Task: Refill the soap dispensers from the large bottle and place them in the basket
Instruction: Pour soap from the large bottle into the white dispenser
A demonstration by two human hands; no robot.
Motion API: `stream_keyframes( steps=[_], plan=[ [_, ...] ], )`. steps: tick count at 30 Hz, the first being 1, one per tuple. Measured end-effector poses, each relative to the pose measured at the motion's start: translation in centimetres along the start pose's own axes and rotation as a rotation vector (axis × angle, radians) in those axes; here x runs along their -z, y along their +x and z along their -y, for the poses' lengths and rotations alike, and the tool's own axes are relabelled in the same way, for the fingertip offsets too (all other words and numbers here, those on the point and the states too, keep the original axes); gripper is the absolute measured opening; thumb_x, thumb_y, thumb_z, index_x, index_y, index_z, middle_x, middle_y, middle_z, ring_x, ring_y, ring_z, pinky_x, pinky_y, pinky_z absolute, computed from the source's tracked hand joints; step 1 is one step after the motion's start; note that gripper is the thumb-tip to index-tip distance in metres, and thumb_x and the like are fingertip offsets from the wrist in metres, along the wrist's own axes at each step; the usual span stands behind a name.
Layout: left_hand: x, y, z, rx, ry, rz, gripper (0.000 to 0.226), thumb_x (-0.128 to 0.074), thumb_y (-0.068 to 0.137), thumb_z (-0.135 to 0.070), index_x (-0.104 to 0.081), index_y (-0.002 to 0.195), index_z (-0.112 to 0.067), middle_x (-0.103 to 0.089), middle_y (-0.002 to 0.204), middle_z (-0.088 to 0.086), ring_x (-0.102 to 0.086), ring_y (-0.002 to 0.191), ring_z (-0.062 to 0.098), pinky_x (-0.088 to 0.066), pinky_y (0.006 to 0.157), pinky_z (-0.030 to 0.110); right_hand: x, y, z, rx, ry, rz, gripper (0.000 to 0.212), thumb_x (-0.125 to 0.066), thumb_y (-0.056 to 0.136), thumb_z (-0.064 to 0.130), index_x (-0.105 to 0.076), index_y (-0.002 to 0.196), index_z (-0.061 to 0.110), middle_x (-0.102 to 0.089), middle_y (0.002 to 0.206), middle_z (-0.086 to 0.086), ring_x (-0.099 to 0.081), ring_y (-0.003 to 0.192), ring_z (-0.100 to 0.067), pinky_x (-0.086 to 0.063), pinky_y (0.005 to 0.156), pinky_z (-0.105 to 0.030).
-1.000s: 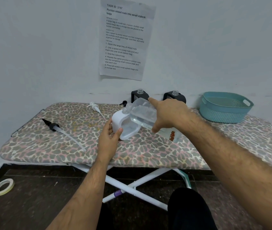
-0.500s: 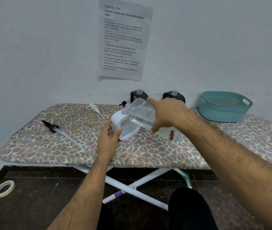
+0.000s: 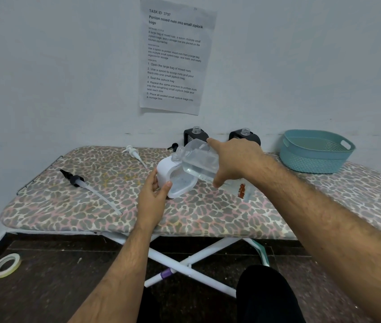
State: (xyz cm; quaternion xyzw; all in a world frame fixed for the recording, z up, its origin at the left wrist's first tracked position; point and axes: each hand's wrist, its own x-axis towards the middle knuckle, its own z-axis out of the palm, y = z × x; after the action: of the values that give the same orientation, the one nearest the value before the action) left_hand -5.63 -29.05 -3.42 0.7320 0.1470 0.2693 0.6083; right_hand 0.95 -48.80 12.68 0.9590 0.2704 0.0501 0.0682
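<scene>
A white soap dispenser point(image 3: 173, 176) stands with its pump off on the leopard-print ironing board point(image 3: 91, 206). My left hand point(image 3: 154, 194) grips its near side. My right hand point(image 3: 233, 162) holds the large clear bottle point(image 3: 200, 160) tilted, its mouth at the dispenser's open neck; clear liquid shows inside the bottle. Two black dispensers point(image 3: 195, 136) point(image 3: 245, 137) stand uncapped against the wall. The teal basket point(image 3: 315, 150) sits at the board's right end, with nothing visible inside.
A black pump with a long tube point(image 3: 77, 181) and a white pump point(image 3: 133, 153) lie on the board's left part. A small black cap point(image 3: 174, 146) lies near the wall. A tape roll point(image 3: 5, 265) lies on the dark floor. A printed sheet point(image 3: 175, 57) hangs on the wall.
Almost nothing has changed: both hands keep their hold and the bottle stays tilted at the dispenser's neck. The view has shifted only slightly.
</scene>
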Motion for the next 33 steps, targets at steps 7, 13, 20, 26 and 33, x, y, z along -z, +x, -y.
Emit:
stream_keyframes(
  steps=[7,13,20,26,33],
  plan=[
    [-0.04,-0.01,-0.08,-0.001,0.002,-0.011,0.063,-0.066,0.094,-0.025,-0.038,0.15,-0.028,-0.056,0.131,-0.008,-0.057,0.122,0.013,-0.057,0.093,0.039,0.09,0.05,0.0,-0.002,0.006,0.011,0.109,-0.081,0.066,0.06,-0.019,0.152,0.035,-0.065,0.118,0.002,-0.062,0.105,-0.021,-0.05,0.07,-0.035],
    [-0.12,-0.05,-0.25,-0.004,0.017,-0.012,0.062,-0.065,0.094,-0.024,-0.038,0.15,-0.028,-0.055,0.127,-0.011,-0.057,0.121,0.012,-0.055,0.094,0.039,0.01,0.05,-0.03,-0.002,0.004,0.003,0.111,-0.081,0.065,0.059,-0.017,0.153,0.035,-0.066,0.118,0.002,-0.062,0.104,-0.021,-0.051,0.07,-0.035],
    [-0.11,-0.03,-0.29,-0.005,0.015,-0.008,0.063,-0.065,0.094,-0.024,-0.037,0.15,-0.028,-0.054,0.128,-0.011,-0.056,0.123,0.012,-0.055,0.095,0.036,0.01,0.13,0.04,-0.002,-0.002,0.003,0.109,-0.081,0.064,0.059,-0.021,0.151,0.035,-0.067,0.114,0.002,-0.063,0.1,-0.02,-0.052,0.068,-0.034],
    [-0.04,-0.01,-0.13,0.0,0.015,-0.007,0.063,-0.065,0.094,-0.026,-0.037,0.15,-0.03,-0.054,0.129,-0.011,-0.056,0.123,0.012,-0.054,0.096,0.041,0.05,0.03,0.05,0.002,-0.006,0.004,0.11,-0.081,0.065,0.06,-0.018,0.152,0.035,-0.066,0.115,0.002,-0.062,0.101,-0.02,-0.053,0.07,-0.034],
    [-0.1,-0.03,-0.24,-0.008,0.004,-0.003,0.062,-0.065,0.094,-0.025,-0.038,0.15,-0.029,-0.055,0.132,-0.008,-0.056,0.123,0.013,-0.055,0.093,0.034,0.17,-0.06,0.06,0.001,-0.008,0.004,0.111,-0.081,0.066,0.06,-0.018,0.153,0.034,-0.066,0.117,0.002,-0.062,0.102,-0.02,-0.051,0.068,-0.033]
  ],
)
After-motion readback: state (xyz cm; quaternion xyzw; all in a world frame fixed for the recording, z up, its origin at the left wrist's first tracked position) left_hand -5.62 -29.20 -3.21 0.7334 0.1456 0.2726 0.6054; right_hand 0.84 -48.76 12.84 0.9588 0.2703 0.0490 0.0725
